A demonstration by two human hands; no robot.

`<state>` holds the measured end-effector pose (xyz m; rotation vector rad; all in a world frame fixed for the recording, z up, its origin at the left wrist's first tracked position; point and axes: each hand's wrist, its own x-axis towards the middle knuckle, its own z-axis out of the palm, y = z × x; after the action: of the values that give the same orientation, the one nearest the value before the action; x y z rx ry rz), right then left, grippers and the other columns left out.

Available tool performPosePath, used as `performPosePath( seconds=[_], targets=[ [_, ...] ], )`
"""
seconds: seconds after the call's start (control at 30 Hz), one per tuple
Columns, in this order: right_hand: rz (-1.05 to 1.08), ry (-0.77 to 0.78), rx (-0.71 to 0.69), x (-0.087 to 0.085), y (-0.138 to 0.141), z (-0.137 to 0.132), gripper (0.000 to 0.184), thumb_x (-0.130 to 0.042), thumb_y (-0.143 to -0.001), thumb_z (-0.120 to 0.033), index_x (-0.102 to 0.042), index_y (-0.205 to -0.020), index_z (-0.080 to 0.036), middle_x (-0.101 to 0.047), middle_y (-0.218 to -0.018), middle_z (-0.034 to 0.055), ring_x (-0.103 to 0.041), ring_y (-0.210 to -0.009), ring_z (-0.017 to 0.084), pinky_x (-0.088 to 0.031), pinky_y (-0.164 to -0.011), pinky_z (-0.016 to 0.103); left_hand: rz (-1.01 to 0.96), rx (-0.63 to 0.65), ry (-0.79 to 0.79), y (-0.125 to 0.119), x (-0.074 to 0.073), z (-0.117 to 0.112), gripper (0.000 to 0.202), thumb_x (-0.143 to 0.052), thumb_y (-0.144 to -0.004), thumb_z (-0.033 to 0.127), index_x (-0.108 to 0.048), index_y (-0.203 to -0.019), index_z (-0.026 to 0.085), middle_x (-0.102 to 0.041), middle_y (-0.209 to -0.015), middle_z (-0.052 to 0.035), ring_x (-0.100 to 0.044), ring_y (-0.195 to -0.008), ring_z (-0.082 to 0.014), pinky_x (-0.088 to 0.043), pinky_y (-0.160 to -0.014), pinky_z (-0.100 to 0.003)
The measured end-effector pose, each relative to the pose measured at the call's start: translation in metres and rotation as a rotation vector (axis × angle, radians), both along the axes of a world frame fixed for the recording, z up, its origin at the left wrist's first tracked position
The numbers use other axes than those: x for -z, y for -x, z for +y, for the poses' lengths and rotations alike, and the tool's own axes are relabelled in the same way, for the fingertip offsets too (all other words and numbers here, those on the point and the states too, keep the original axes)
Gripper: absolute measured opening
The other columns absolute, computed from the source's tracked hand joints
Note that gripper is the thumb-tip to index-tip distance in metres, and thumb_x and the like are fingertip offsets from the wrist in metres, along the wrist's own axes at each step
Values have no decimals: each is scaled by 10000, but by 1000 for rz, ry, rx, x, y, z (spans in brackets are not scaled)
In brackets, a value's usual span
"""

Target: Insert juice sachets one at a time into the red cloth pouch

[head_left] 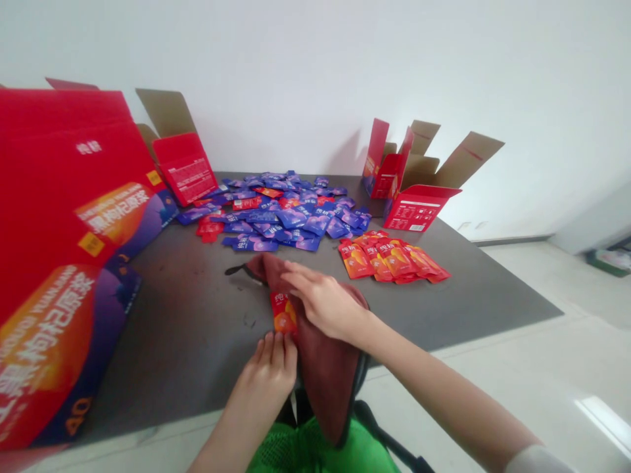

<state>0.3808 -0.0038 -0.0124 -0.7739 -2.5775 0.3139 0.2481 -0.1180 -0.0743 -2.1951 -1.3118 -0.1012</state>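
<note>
My left hand [269, 368] sits at the bottom middle, its fingertips pinching the lower end of a red and orange sachet [283, 314]. The sachet's upper part disappears under a folded brown-red cloth [328, 355]. My right hand [320, 302] lies across the top of that cloth, fingers together and pressing it over the sachet. A small black object [241, 269] pokes out from the cloth's far left corner, and most of it is hidden.
A grey table top [197, 309] holds a heap of purple sachets [280, 220] and a row of orange sachets [389, 257]. Opened red cartons [419, 197] stand behind. A large red carton [64, 197] fills the left side. Green mesh [315, 453] lies below my hands.
</note>
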Motion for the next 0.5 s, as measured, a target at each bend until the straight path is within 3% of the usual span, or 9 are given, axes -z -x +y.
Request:
performPosePath(
  seconds=[0.1, 0.2, 0.33, 0.5],
  targets=[
    [-123, 21, -134, 15, -5, -18, 355, -411, -793, -76, -487, -1140, -82, -410, -1334, 142, -348, -1264, 174, -294, -1043, 256, -3, 32, -38, 3, 0, 1, 401, -325, -712, -38, -643, -936, 57, -671, -935, -189, -647, -842, -243, -538, -709, -302],
    [-205, -32, -207, 31, -1, -19, 345, -434, -792, -100, -497, -1125, -39, -413, -1321, 179, -317, -1280, 199, -217, -1087, 278, 30, 56, -50, 6, -1, 1, 419, -330, -698, -37, -653, -940, 76, -674, -952, -161, -641, -861, -240, -538, -714, -296],
    [-205, -70, -205, 38, 6, -4, 331, -410, -808, -102, -500, -1122, -50, -441, -1297, 171, -351, -1259, 180, -206, -1088, 263, 20, 90, -66, 7, -3, 2, 439, -323, -698, -30, -668, -938, 96, -678, -963, -130, -644, -855, -228, -541, -709, -282],
    [-194, -34, -142, 42, 20, 28, 303, -385, -796, -60, -523, -1065, -70, -497, -1230, 149, -415, -1207, 178, -282, -1044, 264, -57, 57, -65, 4, -9, 3, 472, -287, -690, -41, -689, -890, 105, -687, -923, -126, -653, -817, -221, -552, -684, -283]
  ],
)
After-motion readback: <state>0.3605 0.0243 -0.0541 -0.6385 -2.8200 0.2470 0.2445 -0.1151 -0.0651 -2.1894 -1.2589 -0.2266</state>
